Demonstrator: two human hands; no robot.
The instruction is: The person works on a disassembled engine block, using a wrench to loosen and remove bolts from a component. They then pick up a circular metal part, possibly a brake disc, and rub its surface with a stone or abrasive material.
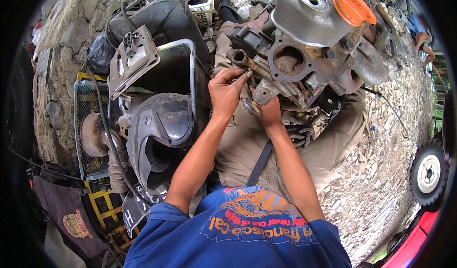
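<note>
My left hand [225, 93] is closed, thumb and fingertips pinched together beside a grimy metal engine assembly [285, 80]. Whatever lies in the pinch is too small to name. Just above those fingertips is a tubular metal end [237, 56]. My right hand [271, 112] is curled under the assembly's lower edge, most of its fingers hidden by metal. A round-ended metal piece [252, 107] shows next to it, between both hands. The assembly has a flange with a round, rusty bore [288, 60]. A grey metal tank [304, 13] sits above this flange, near an orange funnel [352, 4].
A black helmet [162, 120] lies left of my left forearm, by a dark bin [159, 25] and a rusty pipe part [94, 134] in a crate [78, 168]. Gravel [376, 187] spreads to the right, with a small wheel [428, 173] at the far right.
</note>
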